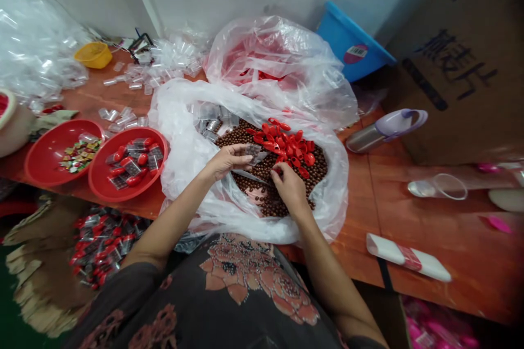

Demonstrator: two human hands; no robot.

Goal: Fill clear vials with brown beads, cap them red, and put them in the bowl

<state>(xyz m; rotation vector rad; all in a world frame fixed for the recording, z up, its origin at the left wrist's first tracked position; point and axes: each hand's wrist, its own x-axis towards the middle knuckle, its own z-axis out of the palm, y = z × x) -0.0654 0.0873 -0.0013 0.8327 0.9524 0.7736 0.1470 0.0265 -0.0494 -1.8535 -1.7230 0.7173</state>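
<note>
My left hand (224, 162) pinches a small clear plastic container (254, 154) over an opened plastic bag (178, 131). Inside the bag lies a spread of small round brown balls (275, 208). On top of them, toward the back right, sits a heap of glossy red plastic caps (286, 144). My right hand (291, 190) is low over the balls, just in front of the caps, with thumb and fingers drawn together. Whatever those fingertips may hold is hidden. Several more clear containers (213, 124) rest at the bag's left inner side.
Left of the bag stand a red bowl (164, 155) of filled red-capped containers and another red bowl (30, 161) with small colourful pieces. Behind are a second bag (327, 79) and a blue basin (347, 38). A bottle (366, 137), tissue pack (393, 251) and cardboard box (462, 114) are right.
</note>
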